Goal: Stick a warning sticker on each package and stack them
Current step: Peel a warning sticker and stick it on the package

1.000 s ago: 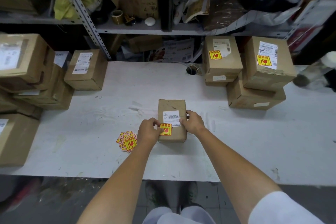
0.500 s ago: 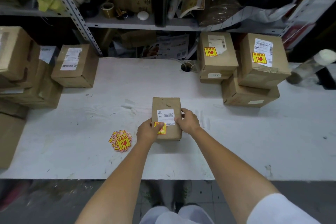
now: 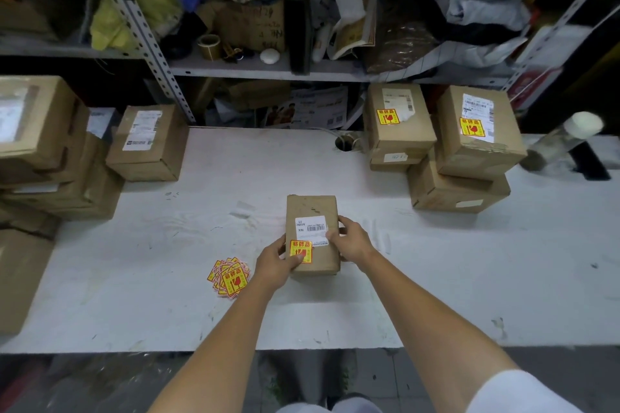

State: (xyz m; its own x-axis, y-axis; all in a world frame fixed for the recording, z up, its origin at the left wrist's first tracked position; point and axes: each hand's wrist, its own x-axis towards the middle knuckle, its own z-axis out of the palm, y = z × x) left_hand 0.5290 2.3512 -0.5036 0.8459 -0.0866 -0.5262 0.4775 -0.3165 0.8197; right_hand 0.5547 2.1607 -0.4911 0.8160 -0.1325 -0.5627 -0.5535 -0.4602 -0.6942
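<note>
Two hands at work: the head view is showing both hands meeting on one small package lying flat near the middle of the white worktop.
Left hand: the left hand is pressing its thumb onto a yellow-and-red warning sticker at the near left corner of the package top; its fingers are curling against the sticker and the box's near left edge, grasping nothing loose.
Right hand: the right hand is gripping the package's right edge, its fingers wrapping the side and its thumb resting by the white barcode label.
Sticker supply: a fanned pile of spare stickers is lying on the worktop just left of the left wrist.
Finished stack: four stickered or stacked boxes are sitting at the far right; the top two are showing warning stickers.
Waiting boxes: unstickered boxes are piling up at the far left.
Step judged: smoothing the sticker down, with stacking not yet done.
Risk, sticker: an edge may be lifting or creasing if the thumb is pressing unevenly.
Risk, label: the sticker is sitting just below the barcode label, so sliding it upward could be covering print.
Risk, stack: the right stack is looking skewed; adding this box carelessly could be tipping it.
</note>
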